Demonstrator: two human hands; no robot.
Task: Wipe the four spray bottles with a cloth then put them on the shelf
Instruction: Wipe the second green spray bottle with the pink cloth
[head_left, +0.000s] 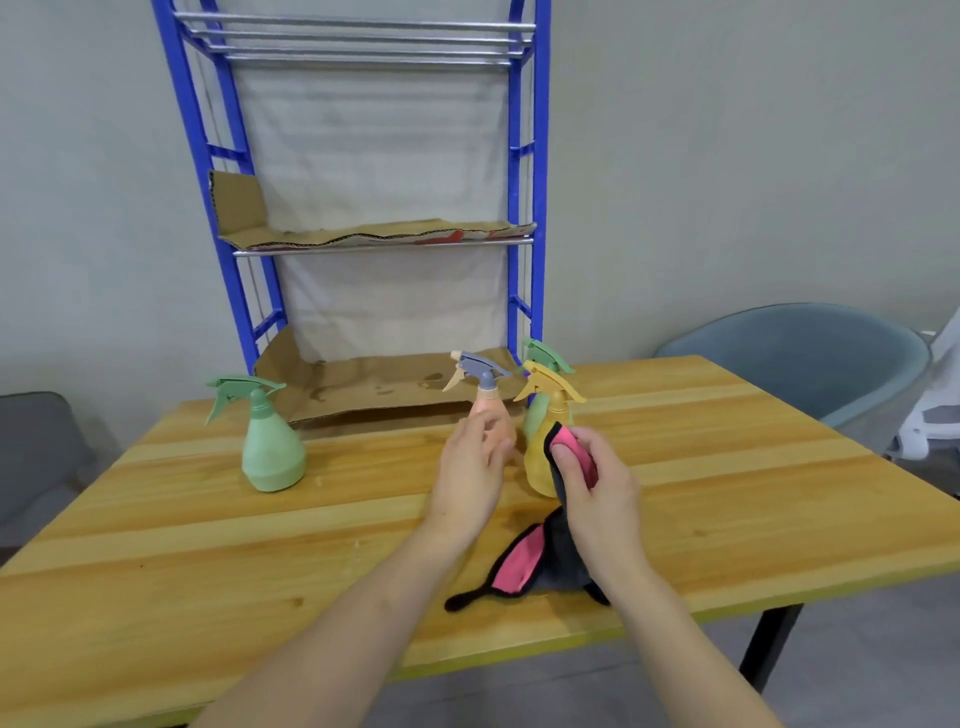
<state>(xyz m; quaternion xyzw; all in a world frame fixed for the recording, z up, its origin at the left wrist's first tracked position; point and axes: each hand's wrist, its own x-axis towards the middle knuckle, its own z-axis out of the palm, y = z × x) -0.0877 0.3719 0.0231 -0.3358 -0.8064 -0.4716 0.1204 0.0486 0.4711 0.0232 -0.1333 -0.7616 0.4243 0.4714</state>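
Observation:
Four spray bottles stand on the wooden table (208, 530). A green bottle (272, 452) is alone at the left. My left hand (470, 473) curls round the lower body of the peach bottle (496, 410), which has a grey spray head. Just right of it stands the yellow bottle (537, 462), with a second green bottle (543, 356) partly hidden behind it. My right hand (597, 483) pinches a pink-and-black cloth (519, 566) and holds its upper end against the yellow bottle's side. The rest of the cloth trails onto the table.
A blue metal shelf (519, 182) stands at the table's back edge, its lower level (363, 387) and middle level (374, 236) lined with cardboard. A blue-grey chair (810, 358) is at the right, a grey seat (36, 452) at the left.

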